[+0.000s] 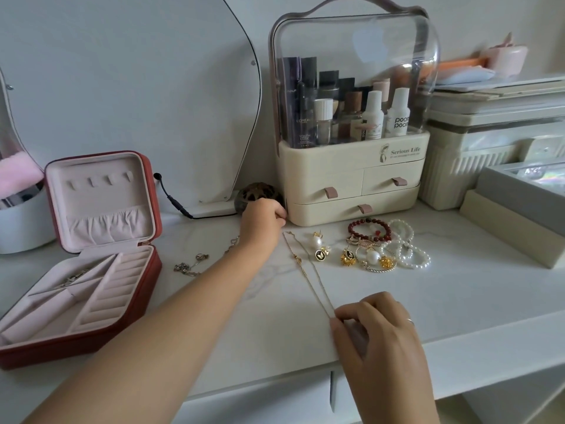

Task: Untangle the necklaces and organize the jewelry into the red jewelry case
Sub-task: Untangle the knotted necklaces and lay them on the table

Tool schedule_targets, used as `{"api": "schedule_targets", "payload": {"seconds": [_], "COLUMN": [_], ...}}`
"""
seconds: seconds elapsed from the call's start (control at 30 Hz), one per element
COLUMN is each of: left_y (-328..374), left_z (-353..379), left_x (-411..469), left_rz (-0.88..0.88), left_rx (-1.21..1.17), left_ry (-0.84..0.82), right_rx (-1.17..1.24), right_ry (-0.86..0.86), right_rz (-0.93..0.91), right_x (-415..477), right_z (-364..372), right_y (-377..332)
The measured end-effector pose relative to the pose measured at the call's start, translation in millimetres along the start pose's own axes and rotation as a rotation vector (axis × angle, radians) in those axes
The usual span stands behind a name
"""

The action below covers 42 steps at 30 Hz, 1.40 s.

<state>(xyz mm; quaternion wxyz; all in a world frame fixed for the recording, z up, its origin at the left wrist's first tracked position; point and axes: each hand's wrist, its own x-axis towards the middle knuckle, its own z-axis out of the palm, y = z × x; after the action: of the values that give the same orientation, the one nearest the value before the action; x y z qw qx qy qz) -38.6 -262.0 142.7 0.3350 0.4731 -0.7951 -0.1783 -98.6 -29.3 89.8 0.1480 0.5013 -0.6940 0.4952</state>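
Note:
A thin gold necklace [305,272] lies stretched in a straight line on the white marble top. My right hand [379,338] pinches its near end at the table's front edge. My left hand [263,223] reaches far back, fingers curled at the chain's far end beside the cream organizer. The red jewelry case [82,261] stands open at the left, pink lined, with a silver chain [73,278] in a front compartment. Another silver necklace [198,264] lies tangled under my left forearm. Earrings [321,247], a red bead bracelet [368,231] and pearl bracelets [409,252] sit in a heap at the right.
A cream cosmetics organizer [351,175] with a clear dome stands behind the jewelry. A mirror [128,96] leans at the back, with a black cable [171,197] and a brown patterned ball [258,191] at its base. Storage boxes [495,142] fill the right side.

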Motion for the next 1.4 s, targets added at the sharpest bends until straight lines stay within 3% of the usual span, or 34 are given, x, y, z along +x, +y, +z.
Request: {"api": "schedule_targets", "payload": {"seconds": [0.23, 0.4, 0.53, 0.7, 0.97, 1.3, 1.4], "left_y": [0, -6, -22, -38, -42, -52, -51], "left_z": [-4, -55, -93, -83, -55, -44, -50], "left_x": [-2, 1, -4, -13, -12, -6, -6], "left_rz": [-0.002, -0.063, -0.135, -0.193, -0.233, -0.237, -0.206], "left_rx": [-0.039, -0.044, 0.066, 0.207, 0.196, 0.261, 0.075], "left_ry": [0.029, -0.003, -0.125, -0.27, -0.084, -0.095, -0.061], "right_rx": [0.007, 0.119, 0.165, 0.111, -0.169, -0.299, -0.257], "right_ry": [-0.065, -0.252, -0.312, -0.577, -0.91, -0.878, -0.814], "right_rz": [0.057, 0.15, 0.029, -0.157, -0.466, -0.428, -0.377], "right_x": [2, 20, 66, 130, 151, 144, 139], "right_z": [-4, -21, -26, 19, 100, 102, 80], "right_y": [-4, -5, -16, -33, -46, -48, -46]}}
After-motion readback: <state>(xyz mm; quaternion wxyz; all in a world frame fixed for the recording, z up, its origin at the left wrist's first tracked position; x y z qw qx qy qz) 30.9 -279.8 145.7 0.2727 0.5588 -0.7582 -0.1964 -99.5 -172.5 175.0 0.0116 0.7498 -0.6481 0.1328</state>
